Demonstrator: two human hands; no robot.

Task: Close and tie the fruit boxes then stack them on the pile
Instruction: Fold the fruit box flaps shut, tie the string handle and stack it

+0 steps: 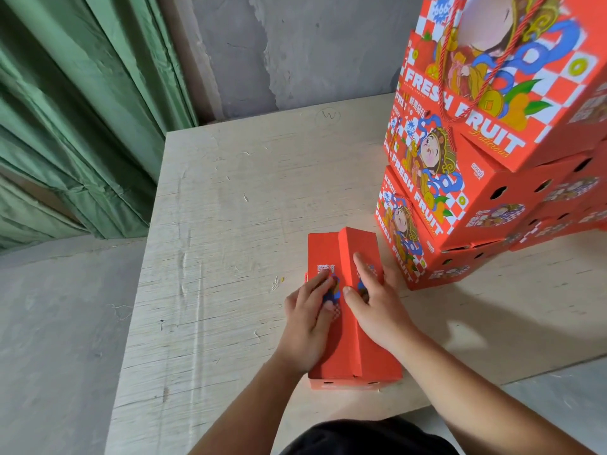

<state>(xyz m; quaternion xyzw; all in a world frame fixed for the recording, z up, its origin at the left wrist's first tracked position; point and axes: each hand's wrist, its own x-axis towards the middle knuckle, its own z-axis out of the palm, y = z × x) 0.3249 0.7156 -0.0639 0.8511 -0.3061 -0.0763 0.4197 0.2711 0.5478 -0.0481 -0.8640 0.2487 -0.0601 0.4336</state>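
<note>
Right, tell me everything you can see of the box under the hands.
The fruit box is red-orange printed cardboard, long and narrow, lying flat on the plywood table just in front of the pile of boxes. Its two top flaps meet along the middle, the right flap's edge still raised as a ridge. No cord shows on it. The left hand and right hand press down on the flaps.

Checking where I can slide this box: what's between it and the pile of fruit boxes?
Only bare wooden board: the head view shows a narrow strip between the box and the pile.
</note>
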